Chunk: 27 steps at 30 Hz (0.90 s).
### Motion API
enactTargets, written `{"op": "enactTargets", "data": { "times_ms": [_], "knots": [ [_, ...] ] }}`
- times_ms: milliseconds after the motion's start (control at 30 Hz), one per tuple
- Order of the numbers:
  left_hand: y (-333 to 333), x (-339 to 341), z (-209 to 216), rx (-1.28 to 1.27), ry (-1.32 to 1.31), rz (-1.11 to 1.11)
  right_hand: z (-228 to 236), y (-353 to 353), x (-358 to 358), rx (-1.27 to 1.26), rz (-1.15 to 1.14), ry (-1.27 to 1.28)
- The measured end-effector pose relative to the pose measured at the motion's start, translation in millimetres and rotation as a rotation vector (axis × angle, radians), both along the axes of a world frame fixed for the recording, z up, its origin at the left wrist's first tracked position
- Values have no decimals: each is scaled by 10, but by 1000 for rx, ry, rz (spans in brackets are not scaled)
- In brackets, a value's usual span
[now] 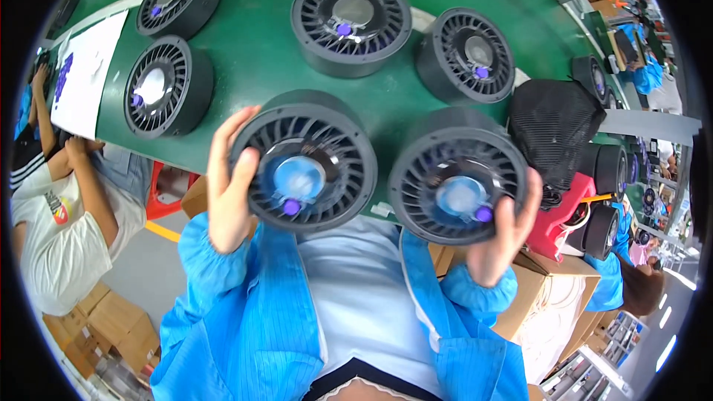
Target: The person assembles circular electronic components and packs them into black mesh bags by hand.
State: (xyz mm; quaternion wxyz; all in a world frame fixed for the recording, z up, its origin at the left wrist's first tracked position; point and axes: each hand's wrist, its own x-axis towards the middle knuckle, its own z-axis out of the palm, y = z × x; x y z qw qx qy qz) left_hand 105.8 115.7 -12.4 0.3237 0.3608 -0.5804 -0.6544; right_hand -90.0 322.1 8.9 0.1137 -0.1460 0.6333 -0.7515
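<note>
- Left hand (232,191): thumb on front rim, fingers around the outer left wall, clamped on the left vaned fan unit (306,167).
- Right hand (506,232): thumb at the near right rim, fingers along the right wall, clamped on the right vaned fan unit (459,182).
- Both held units side by side at the near edge of the green worktable (256,56), faces tilted up toward the wearer, small gap between. Can't tell if either touches the tabletop.
- Each has a round black housing, radial vanes, bluish shiny hub and a purple dot by the hub.
- Four more of the same on the table: far-left unit (178,0), near-left unit (168,87), far-middle unit (350,22), far-right unit (466,56). Purple dots on these too.
- Far left: white sheet (89,67) with a purple patch.
- Right of the right unit: black mesh-like item (551,126), red bin (548,234) just nearer.
- Near right: cardboard box (568,271).
- Left: co-worker (70,234) in a light top, seated at the table.
</note>
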Motion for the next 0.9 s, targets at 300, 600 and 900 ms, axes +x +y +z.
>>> {"op": "enactTargets", "data": {
  "times_ms": [300,600,900],
  "knots": [
    [81,-66,-159,-116,-74,-46,-408,-27,83,143,128,-225],
    [142,-97,-87,85,41,140,-394,-16,36,160,228,-52],
    [-219,-858,624,1,236,18,452,-211,-1091,55,269,365]
  ]
}}
